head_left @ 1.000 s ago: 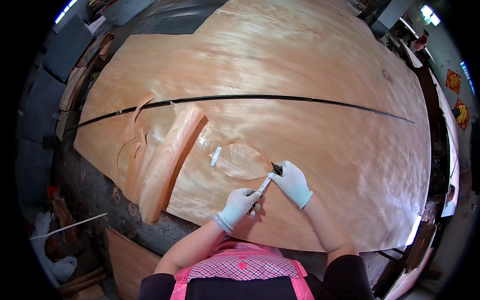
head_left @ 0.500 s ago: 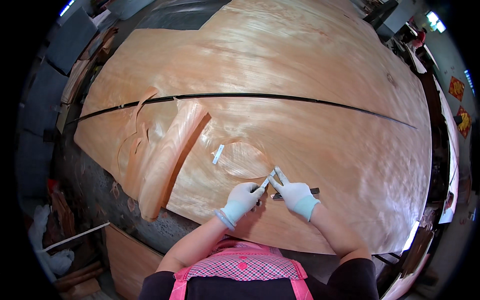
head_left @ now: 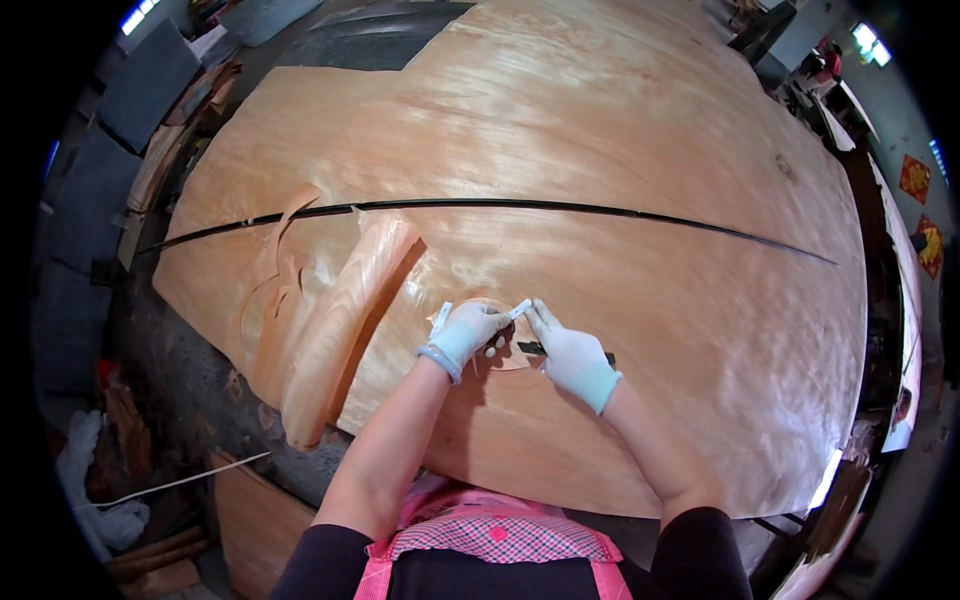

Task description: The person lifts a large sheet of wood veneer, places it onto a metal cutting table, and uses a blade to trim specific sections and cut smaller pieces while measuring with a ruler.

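My left hand (head_left: 471, 331), in a whitish glove, is closed on a short strip of white tape (head_left: 519, 309) over the oval veneer patch (head_left: 515, 379). Something small and dark shows below its fingers, too covered to name. My right hand (head_left: 573, 357), also gloved, reaches its index and middle fingers to the strip's far end. Under that palm it holds a dark utility knife (head_left: 532, 349), whose ends stick out on both sides. Another piece of white tape (head_left: 441, 318) lies at the patch's left edge, beside my left hand. My hands hide much of the patch.
A large thin wood veneer sheet (head_left: 690, 330) covers the table. Across it runs a long black strip (head_left: 500, 203). To the left lies a curled veneer piece (head_left: 345, 330) with torn scraps. Stacked boards (head_left: 840, 510) stand at the right edge.
Both hands have moved away from my body and to the left, from the patch's near right edge to over it. The tape strip and the utility knife have gone with them.
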`<state>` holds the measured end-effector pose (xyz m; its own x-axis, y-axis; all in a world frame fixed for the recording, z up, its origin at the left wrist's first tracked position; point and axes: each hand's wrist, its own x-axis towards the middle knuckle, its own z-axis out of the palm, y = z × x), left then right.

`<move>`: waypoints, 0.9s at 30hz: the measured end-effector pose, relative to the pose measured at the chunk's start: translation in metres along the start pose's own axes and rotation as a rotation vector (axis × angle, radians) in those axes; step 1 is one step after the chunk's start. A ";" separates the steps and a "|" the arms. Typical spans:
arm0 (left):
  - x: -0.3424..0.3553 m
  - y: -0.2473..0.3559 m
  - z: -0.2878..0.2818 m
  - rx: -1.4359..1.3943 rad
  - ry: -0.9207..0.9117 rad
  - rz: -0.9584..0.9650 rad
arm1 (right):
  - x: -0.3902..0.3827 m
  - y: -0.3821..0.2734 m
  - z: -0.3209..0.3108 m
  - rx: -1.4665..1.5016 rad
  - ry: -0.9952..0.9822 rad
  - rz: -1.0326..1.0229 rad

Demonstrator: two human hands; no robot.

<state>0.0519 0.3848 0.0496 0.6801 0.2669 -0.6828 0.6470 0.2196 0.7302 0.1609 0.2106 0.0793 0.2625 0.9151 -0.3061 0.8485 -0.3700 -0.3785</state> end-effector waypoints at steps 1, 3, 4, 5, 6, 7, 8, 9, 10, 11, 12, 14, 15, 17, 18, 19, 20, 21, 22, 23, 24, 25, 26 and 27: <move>0.000 0.003 0.003 -0.024 0.021 0.009 | 0.010 0.002 0.003 -0.035 -0.014 0.016; 0.000 0.009 0.008 -0.043 0.041 0.017 | 0.018 0.003 0.008 -0.068 -0.025 0.034; 0.000 0.010 0.007 -0.007 0.041 0.004 | 0.021 0.001 0.009 -0.101 -0.066 0.053; -0.001 0.011 0.007 0.028 0.040 -0.010 | 0.023 0.000 0.010 -0.134 -0.106 0.072; -0.001 0.009 0.006 0.026 0.044 -0.011 | 0.023 -0.002 0.010 -0.134 -0.107 0.067; -0.001 0.008 0.006 0.065 0.070 0.021 | 0.022 -0.003 0.010 -0.108 -0.107 0.029; -0.001 0.007 0.006 0.104 0.096 0.052 | 0.020 -0.004 0.009 -0.082 -0.108 -0.010; 0.000 0.006 0.004 0.099 0.101 0.054 | 0.020 -0.005 0.011 -0.087 -0.109 -0.015; 0.001 0.011 0.004 0.348 0.146 0.028 | 0.019 -0.006 0.012 -0.106 -0.108 -0.010; 0.001 0.014 0.004 0.597 0.190 0.003 | 0.019 -0.007 0.013 -0.124 -0.107 -0.006; -0.002 0.010 0.005 0.595 0.187 0.003 | 0.019 -0.007 0.013 -0.125 -0.109 -0.003; -0.012 -0.004 0.004 1.009 0.440 0.419 | 0.020 -0.019 0.000 -0.209 -0.278 0.042; -0.013 -0.007 0.008 1.010 0.437 0.421 | 0.022 -0.018 0.004 -0.207 -0.278 0.046; -0.022 -0.003 0.016 1.123 0.354 0.271 | 0.023 -0.019 0.010 -0.204 -0.213 0.058; -0.023 -0.003 0.012 1.125 0.354 0.272 | 0.023 -0.018 0.012 -0.203 -0.212 0.058; -0.025 -0.004 -0.002 1.107 0.423 0.200 | 0.024 -0.022 0.009 -0.217 -0.240 0.059; -0.026 -0.005 -0.013 1.090 0.485 0.138 | 0.024 -0.023 0.006 -0.231 -0.264 0.072; -0.032 -0.010 -0.023 1.103 0.542 0.197 | 0.023 -0.022 0.005 -0.233 -0.260 0.075; -0.043 -0.008 -0.025 1.106 0.538 0.200 | 0.023 -0.019 0.007 -0.215 -0.247 0.082; -0.060 -0.003 -0.024 0.673 0.370 0.119 | 0.022 -0.016 0.009 -0.195 -0.234 0.087; -0.072 -0.005 -0.023 0.240 0.199 0.036 | 0.019 -0.011 0.010 -0.190 -0.234 0.091; -0.077 -0.033 -0.027 -0.010 0.080 -0.040 | 0.017 -0.012 0.010 -0.156 -0.176 0.021; -0.083 -0.043 -0.024 -0.012 0.090 -0.042 | 0.016 -0.013 0.011 -0.120 -0.119 -0.031; -0.087 -0.051 -0.020 -0.093 0.077 -0.111 | 0.014 -0.020 0.015 -0.119 -0.119 -0.042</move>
<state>-0.0474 0.3694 0.0721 0.5754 0.3067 -0.7582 0.6793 0.3371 0.6519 0.1413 0.2288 0.0695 0.1756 0.9012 -0.3963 0.9079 -0.3039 -0.2888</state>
